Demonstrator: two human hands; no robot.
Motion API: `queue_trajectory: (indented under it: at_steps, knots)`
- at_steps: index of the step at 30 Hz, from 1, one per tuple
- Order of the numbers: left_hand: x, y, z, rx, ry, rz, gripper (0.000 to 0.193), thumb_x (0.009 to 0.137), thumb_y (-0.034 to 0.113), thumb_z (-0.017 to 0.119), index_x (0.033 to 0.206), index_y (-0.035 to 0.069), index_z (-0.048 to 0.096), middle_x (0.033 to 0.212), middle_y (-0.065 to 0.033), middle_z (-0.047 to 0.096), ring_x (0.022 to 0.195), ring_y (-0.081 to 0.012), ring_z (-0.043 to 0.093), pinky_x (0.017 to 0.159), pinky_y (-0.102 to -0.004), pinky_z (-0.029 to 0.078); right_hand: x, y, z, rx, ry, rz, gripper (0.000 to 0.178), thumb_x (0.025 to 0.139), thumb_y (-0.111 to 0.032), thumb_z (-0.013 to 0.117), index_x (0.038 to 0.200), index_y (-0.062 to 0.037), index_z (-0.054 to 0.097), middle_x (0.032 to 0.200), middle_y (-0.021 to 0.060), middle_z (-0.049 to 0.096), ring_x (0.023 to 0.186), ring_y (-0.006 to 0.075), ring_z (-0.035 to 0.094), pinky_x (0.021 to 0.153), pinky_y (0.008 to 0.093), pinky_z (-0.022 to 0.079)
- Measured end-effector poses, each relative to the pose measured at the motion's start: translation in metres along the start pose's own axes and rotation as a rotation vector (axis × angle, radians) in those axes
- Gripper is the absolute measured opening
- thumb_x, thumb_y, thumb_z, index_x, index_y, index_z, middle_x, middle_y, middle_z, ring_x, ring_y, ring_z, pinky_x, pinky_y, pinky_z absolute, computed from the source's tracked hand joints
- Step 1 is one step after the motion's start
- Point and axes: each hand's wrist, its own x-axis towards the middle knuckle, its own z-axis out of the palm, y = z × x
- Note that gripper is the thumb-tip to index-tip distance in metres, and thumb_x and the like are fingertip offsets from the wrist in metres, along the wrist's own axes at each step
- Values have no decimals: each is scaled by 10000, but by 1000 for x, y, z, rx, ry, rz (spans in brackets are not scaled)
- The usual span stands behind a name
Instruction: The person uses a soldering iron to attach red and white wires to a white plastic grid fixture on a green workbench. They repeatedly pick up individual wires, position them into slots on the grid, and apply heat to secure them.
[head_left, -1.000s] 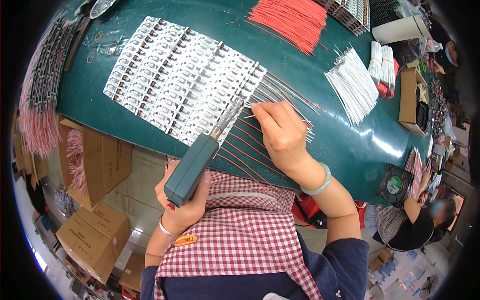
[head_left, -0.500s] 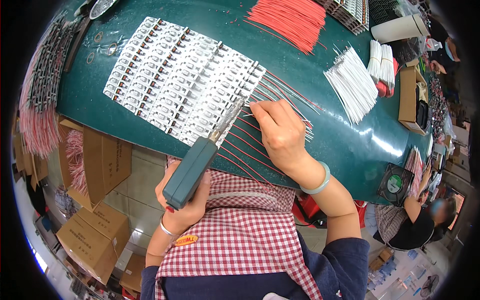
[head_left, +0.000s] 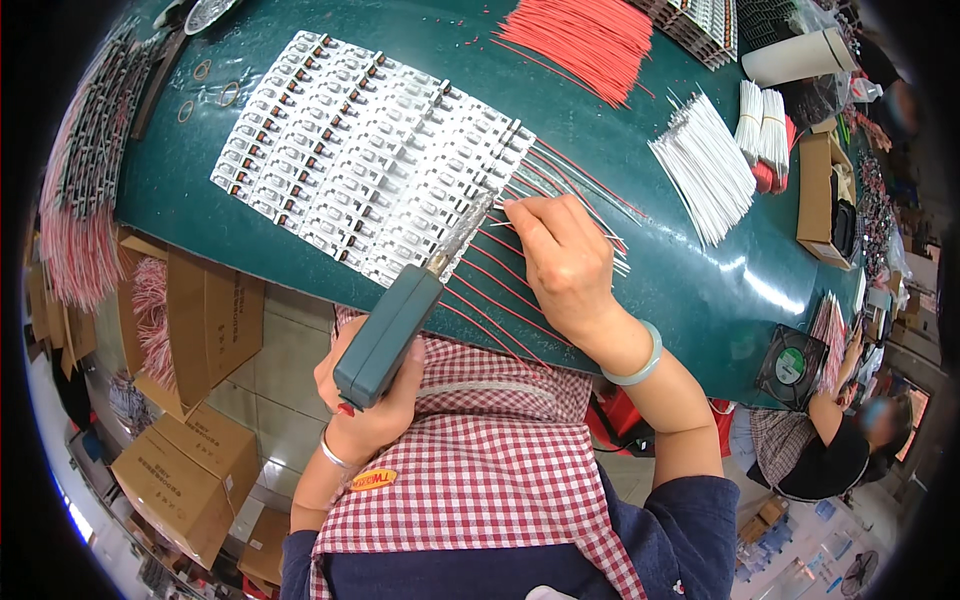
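My left hand [head_left: 372, 400] is wrapped around a dark green soldering gun [head_left: 388, 338]. Its metal tip reaches the right edge of a panel of white parts [head_left: 345, 165], laid out in rows with small dark and orange components. Close to that tip, my right hand [head_left: 565, 255] pinches a thin white wire [head_left: 500, 222] against the same edge. Red wires [head_left: 497, 285] fan out from the panel's right side, some passing under my right hand. Whether the tip touches the wire's end is too small to tell.
A heap of red wires [head_left: 575, 45] and a pile of white wires [head_left: 703, 170] lie on the green table [head_left: 690, 345]. Wired strips [head_left: 75, 190] hang at the left edge. Cardboard boxes [head_left: 185, 480] stand on the floor. At right are a fan [head_left: 788, 368] and another person [head_left: 835, 440].
The panel has shifted very slightly to the right, and the soldering gun has moved a little up and right with my left hand. My right hand keeps its pinch in nearly the same place.
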Motion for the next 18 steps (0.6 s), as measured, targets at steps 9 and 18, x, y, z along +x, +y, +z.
queue_trajectory:
  at_steps: [9,18]
  knots:
    - [5,0,4,14,-8,33,219,797,-44,770,1004,-60,700,946,-133,717,733,-195,707,664,-286,553,0,1,0,-6,-4,-1,281,729,-31,677,1003,24,703,939,89,667,808,230,633,628,322,536]
    - [-9,-4,0,-42,86,-105,236,831,27,787,1052,-33,730,937,-137,738,754,-210,725,676,-302,560,0,0,-1,-13,-9,7,273,736,-28,676,1004,19,705,942,89,665,822,232,637,636,322,539]
